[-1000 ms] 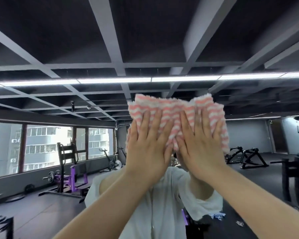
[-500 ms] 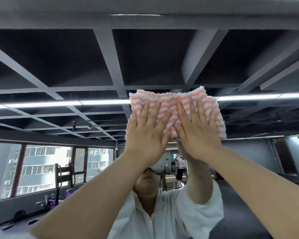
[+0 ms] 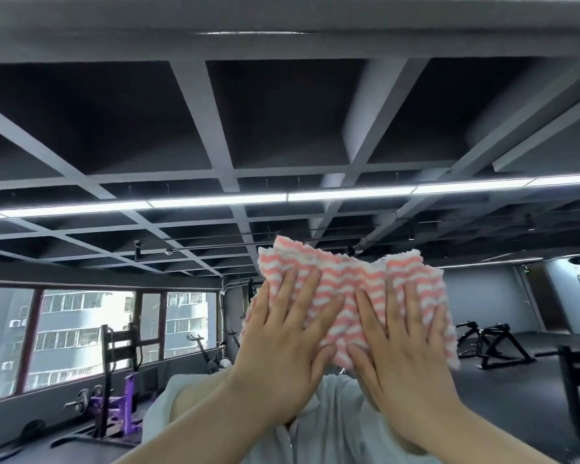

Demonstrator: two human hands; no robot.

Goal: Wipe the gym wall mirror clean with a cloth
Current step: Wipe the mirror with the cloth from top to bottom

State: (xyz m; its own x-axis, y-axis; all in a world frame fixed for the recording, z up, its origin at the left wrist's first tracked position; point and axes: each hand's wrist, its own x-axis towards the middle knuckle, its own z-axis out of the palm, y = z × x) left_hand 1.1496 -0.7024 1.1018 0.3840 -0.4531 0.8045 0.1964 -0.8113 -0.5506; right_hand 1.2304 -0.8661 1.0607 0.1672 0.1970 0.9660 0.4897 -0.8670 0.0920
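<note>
The wall mirror (image 3: pixel 282 128) fills nearly the whole view and reflects the gym and a person in a white shirt. A pink-and-white striped cloth (image 3: pixel 345 279) lies flat against the glass at centre right. My left hand (image 3: pixel 282 349) presses its left part with straight, spread fingers. My right hand (image 3: pixel 402 356) presses its right part the same way. Both forearms reach up from the bottom edge. The cloth and my hands hide the reflected head.
The mirror's grey top frame (image 3: pixel 282 35) runs across the top of the view. Reflected in the glass are ceiling beams, a light strip (image 3: pixel 215 200), windows (image 3: pixel 81 333) at left, purple weight machines (image 3: pixel 121 406) and black equipment (image 3: pixel 493 343) at right.
Both hands slid the cloth up the mirror, then back down and a little to the right. The view tilted up and then lowered again.
</note>
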